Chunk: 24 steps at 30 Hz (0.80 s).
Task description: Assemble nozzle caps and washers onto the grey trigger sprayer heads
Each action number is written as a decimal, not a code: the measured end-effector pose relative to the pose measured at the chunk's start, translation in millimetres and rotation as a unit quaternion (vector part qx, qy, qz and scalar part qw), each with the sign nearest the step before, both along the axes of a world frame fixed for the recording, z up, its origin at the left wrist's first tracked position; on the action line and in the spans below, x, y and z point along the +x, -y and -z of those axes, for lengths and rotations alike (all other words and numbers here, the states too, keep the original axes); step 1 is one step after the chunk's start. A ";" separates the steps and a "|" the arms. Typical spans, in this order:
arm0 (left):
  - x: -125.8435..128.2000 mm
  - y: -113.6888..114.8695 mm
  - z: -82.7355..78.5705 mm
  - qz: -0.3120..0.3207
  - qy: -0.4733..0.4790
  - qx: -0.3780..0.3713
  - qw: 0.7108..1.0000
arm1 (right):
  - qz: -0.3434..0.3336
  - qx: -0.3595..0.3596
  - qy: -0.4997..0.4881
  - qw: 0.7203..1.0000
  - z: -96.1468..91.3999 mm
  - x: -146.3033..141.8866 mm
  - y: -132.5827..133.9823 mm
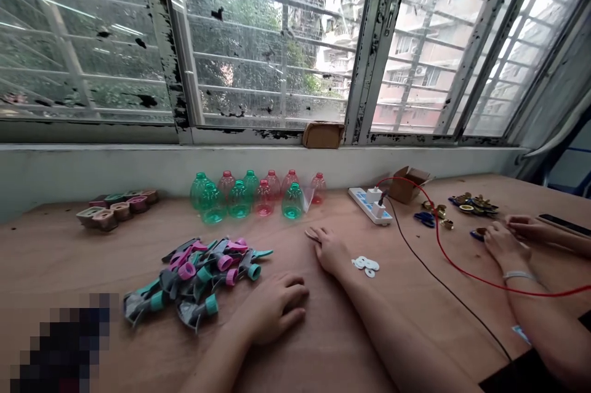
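Observation:
My left hand (272, 308) rests on the plywood table (332, 350), palm down, with its fingers beside a heap of grey, teal and pink plastic trigger spray heads (198, 279). It holds nothing. My right hand (329, 250) lies flat on the table, also empty, with a few small white washers (364, 265) just to its right. Beyond my fingers stand several green and red translucent plastic bottles (240, 201) in two rows.
Several pink-and-tan plastic parts (115, 211) lie at the back left. A white power strip (369, 205) trails red and black cables. Right of it are a cardboard box (406, 186) and brass fittings (473, 204). A co-worker's hands (508, 236) work at the right, near a phone (558, 223).

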<state>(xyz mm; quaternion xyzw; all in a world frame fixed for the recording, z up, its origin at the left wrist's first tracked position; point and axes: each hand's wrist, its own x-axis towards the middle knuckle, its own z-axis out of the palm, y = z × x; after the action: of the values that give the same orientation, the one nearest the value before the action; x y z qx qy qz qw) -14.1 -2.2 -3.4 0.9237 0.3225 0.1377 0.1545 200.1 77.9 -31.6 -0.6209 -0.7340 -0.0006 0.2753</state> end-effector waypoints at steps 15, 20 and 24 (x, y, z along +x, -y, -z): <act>-3.0 4.4 5.9 -0.041 0.006 0.024 0.999 | -0.229 -0.046 -0.152 0.960 1.0 -9.6 31.2; -4.7 3.5 9.1 -0.059 0.010 0.023 0.998 | -0.227 -0.061 -0.154 0.960 -2.3 -11.9 34.5; -5.5 1.7 9.7 -0.057 0.020 0.007 0.998 | -0.220 -0.072 -0.138 0.963 3.8 -15.1 29.8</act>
<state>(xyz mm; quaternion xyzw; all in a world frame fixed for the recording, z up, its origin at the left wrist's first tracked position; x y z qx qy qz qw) -19.6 -3.9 -13.1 0.9019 0.3707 0.1667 0.1459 185.0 48.1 -35.5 -0.4560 -0.8055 0.1987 0.3221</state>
